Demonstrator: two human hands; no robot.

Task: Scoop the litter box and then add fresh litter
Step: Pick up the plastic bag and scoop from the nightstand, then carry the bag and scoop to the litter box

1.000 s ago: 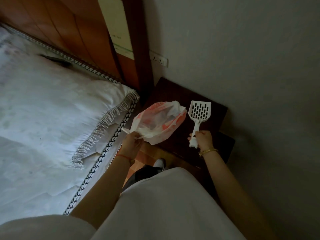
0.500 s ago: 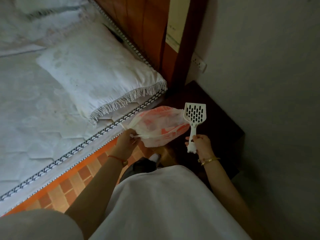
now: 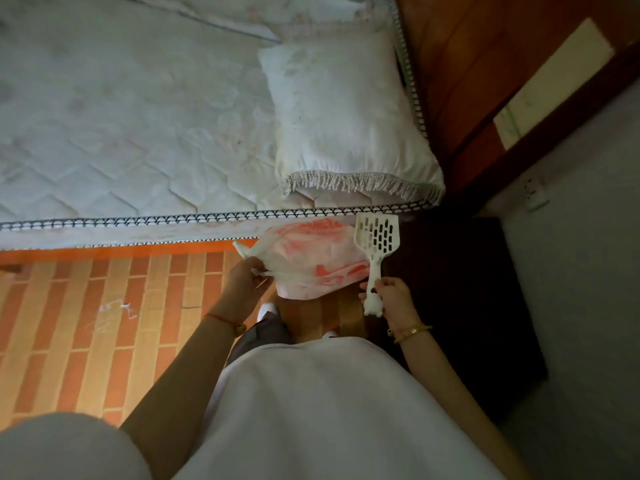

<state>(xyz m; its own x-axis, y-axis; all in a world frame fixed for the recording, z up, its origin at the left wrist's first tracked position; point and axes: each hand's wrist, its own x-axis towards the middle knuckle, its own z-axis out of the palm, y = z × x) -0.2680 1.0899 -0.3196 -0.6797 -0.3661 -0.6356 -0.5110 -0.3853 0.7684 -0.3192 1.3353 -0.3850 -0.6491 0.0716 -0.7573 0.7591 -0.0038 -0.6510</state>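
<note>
Left hand (image 3: 244, 284) fingers pinch the white-and-orange plastic bag (image 3: 311, 258) beside the quilted white mattress (image 3: 138, 133). Right hand (image 3: 391, 299) fingers wrap the slotted white plastic scoop (image 3: 376, 237), just beside that bag.

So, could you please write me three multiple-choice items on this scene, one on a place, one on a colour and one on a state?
1. Where does the pillow lie? A on the floor; B on the bedside table; C on the mattress, by the headboard.
2. What colour is the print on the plastic bag? A blue; B orange-red; C green.
3. What is the right hand doing? A gripping the scoop by its handle; B hanging empty; C pressing on the bed.

Answers: 1 C, the pillow rests on the quilted mattress next to the wooden headboard. 2 B, orange-red patches show on the white bag. 3 A, its fingers curl round the white scoop's handle.
</note>
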